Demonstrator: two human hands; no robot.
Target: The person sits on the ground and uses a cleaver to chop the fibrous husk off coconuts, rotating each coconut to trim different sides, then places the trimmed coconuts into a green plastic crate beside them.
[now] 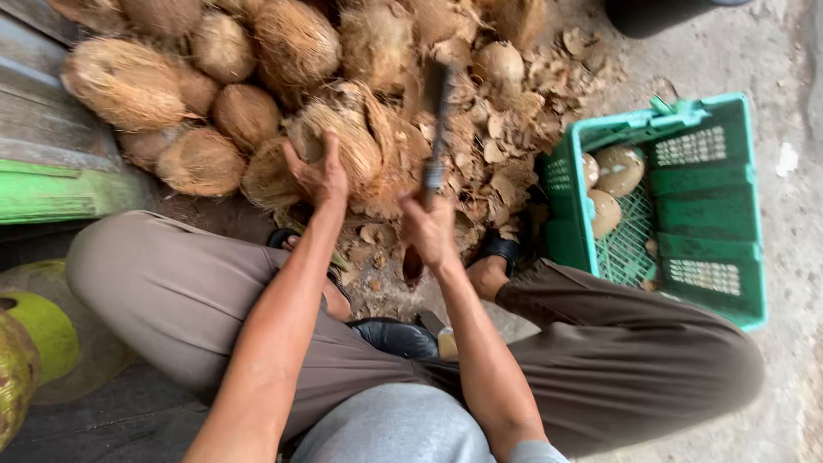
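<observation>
A: Starting at the far left of the frame, what do you see?

B: A green board point(51, 190) at the left edge, and green coconuts point(26, 343) in the lower left corner. Above them, a heap of brown husked coconuts point(171, 77) fills the upper left.

A: And the hands?

B: The left hand point(319, 176), just left of centre, is spread wide and pressed on top of one fibrous coconut point(343, 141) at the front of the heap. The right hand point(429, 230), just beside it at centre, is clenched around the handle of a cleaver point(435, 111), whose blurred blade stands raised above that coconut.

A: What lies around them?

B: Husk scraps point(506, 146) litter the ground in the upper middle. The person sits with knees spread wide in brown trousers point(617, 351).

A: And on the right?

B: A green plastic crate point(711, 214) stands on the concrete, with peeled pale coconuts point(619, 168) lying in its upper left corner.
</observation>
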